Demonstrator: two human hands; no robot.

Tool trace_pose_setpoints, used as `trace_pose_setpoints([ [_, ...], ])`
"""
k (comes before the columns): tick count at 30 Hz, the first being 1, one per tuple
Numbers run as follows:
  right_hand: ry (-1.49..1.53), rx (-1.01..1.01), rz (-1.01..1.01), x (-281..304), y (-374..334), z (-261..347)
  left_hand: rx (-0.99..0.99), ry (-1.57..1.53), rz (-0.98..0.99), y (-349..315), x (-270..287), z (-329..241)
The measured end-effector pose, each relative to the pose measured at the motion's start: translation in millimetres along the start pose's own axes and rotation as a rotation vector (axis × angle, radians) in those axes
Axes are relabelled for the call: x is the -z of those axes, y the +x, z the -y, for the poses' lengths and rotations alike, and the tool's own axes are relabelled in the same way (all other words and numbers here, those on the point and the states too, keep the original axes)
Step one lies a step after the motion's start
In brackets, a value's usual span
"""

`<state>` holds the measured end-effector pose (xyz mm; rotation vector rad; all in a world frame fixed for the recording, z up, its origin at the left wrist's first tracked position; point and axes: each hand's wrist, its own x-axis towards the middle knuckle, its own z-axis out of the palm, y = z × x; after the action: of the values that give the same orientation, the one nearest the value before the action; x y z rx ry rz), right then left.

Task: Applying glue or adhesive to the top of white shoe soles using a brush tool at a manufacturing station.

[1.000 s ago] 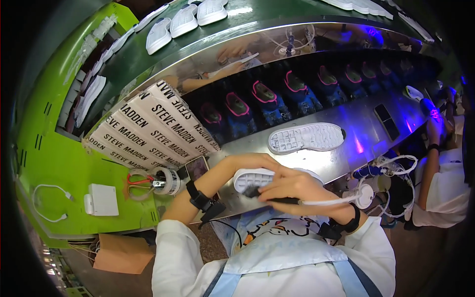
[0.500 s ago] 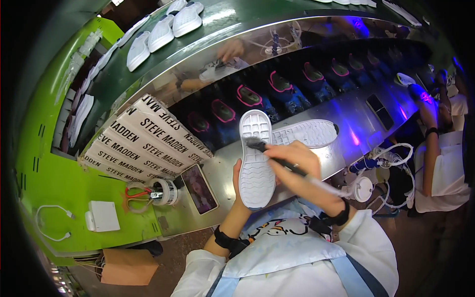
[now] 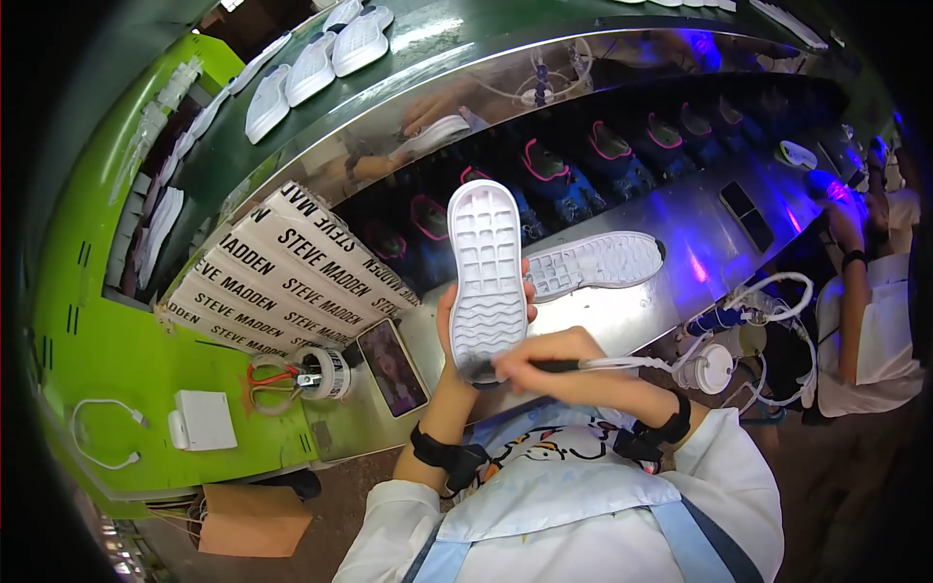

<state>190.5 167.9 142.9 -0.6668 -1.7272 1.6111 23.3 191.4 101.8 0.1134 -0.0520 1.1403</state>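
Note:
A white shoe sole [image 3: 486,262] is held upright by my left hand [image 3: 446,321], whose fingers wrap around its edges. Its inner face, with grid cells and wavy ridges, is toward me. My right hand [image 3: 564,361] grips a dark-handled brush [image 3: 475,366] with a whitish tube trailing to the right. The dark bristles touch the lower end of the sole. Just behind, a second white sole [image 3: 607,262] lies on the metal bench [image 3: 632,316] with its ridged inside up.
To the left stand a printed carton [image 3: 282,277], a phone [image 3: 392,367], a tape roll [image 3: 326,373], red-handled scissors [image 3: 267,374] and a white charger [image 3: 204,420]. White shoe parts [image 3: 311,73] line the green surface beyond. A cup [image 3: 714,367] and a co-worker's arm [image 3: 853,311] are right.
The brush has moved from the sole's upper half down to its lower end. My left hand has shifted the sole up and left, tilting it slightly.

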Motion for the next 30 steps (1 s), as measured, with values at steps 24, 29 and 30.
trace_pose_setpoints([
  [24,-0.392,0.179,0.309,57.0,-38.2,12.1,0.664,0.942,-0.422,4.4,30.0,-12.5],
  [29,-0.300,0.270,0.076,67.5,-48.2,-8.0,0.638,1.075,-0.487,27.8,-30.9,5.3],
  [30,-0.419,0.156,0.048,83.7,-57.7,-11.3,0.651,1.356,-0.355,34.6,-36.5,4.9],
])
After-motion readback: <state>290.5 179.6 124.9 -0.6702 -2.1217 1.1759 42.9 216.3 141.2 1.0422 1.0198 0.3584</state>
